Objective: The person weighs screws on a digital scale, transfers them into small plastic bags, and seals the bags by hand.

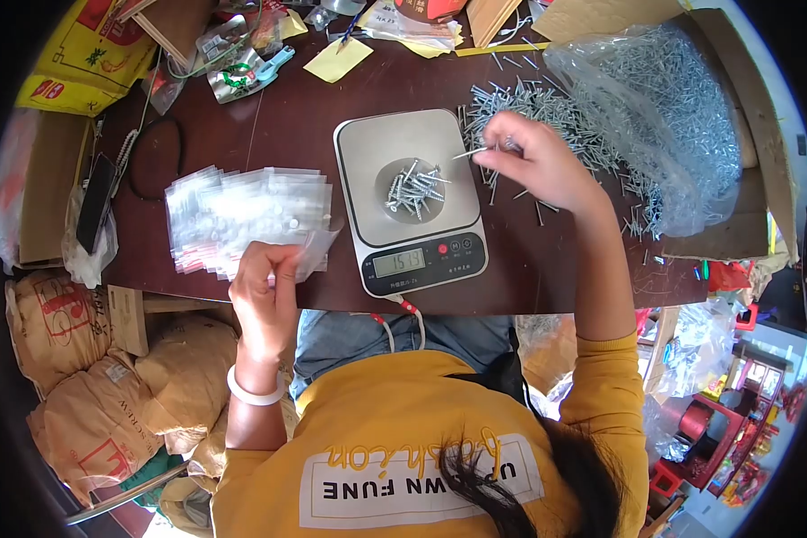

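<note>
A digital kitchen scale [354,170] with a metal top stands on the dark table. A small heap of screws [414,190] lies in the middle of its platform, and digits show on its display. My right hand [540,161], closed in a pinch, holds a screw [467,155] beside the scale's right edge. Under and behind that hand spreads a big pile of loose screws [547,121]. My left hand [264,280] pinches a small clear plastic bag [317,251] left of the scale. Next to it lie several overlapping clear bags [242,215] with small white pieces inside.
A cardboard box [767,193] lined with clear plastic [690,117] spills screws at the right. Along the back are a yellow paper note [338,59] and a blue-handled tool [275,65]. A phone [97,202] leans at the left. Brown paper sacks [99,421] sit below the table.
</note>
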Demonstrator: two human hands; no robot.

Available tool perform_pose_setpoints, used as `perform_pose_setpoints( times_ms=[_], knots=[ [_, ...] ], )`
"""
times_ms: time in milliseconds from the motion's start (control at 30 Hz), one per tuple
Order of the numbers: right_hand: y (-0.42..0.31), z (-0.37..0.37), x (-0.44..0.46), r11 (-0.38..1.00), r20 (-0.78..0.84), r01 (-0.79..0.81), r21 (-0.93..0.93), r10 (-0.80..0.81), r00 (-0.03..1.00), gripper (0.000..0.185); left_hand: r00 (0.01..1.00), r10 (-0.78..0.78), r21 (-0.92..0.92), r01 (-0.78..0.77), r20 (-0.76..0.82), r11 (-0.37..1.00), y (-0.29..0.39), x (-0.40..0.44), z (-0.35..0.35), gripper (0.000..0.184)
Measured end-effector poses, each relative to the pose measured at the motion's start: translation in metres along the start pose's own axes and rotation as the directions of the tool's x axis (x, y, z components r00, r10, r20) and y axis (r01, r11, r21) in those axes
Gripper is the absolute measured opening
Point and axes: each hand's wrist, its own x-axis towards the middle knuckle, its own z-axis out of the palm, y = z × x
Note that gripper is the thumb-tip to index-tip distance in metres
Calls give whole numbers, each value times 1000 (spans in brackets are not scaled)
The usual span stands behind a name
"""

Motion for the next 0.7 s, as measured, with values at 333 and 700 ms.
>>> perform_pose_setpoints(
  times_ms=[333, 700],
  knots=[
    [-50, 40, 8, 968, 57, 142, 208, -157, 986, 17, 989, -20, -241, 55, 146, 969, 32, -4, 3, 19],
    [11, 5, -2, 991, -238, -50, -121, 20, 971, 22, 999, -48, -192, 49, 11, 980, 19, -2, -15, 15]
  ],
)
